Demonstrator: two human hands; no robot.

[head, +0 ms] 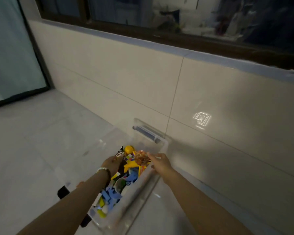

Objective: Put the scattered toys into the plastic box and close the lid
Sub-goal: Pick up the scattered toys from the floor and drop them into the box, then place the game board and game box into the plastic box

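Nearest the camera, two forearms are reaching in from 6 o'clock over the plastic box (139, 189) on the floor (41, 133). The right hand (161, 162) is keeping a fingertip grip on an orange translucent toy (142, 159) above the box's 12 o'clock end. The left hand (111, 162) is lying knuckles-up at 10 o'clock beside a black-and-white figure (119, 154); whether it is grasping it I cannot tell. The toy pile (114, 192) is heaping high. A clear panel with a blue bar (148, 133), seemingly the lid, is standing open at 12 o'clock. Loading seems nearly done; next comes releasing the toy, levelling the pile, then lowering the lid.
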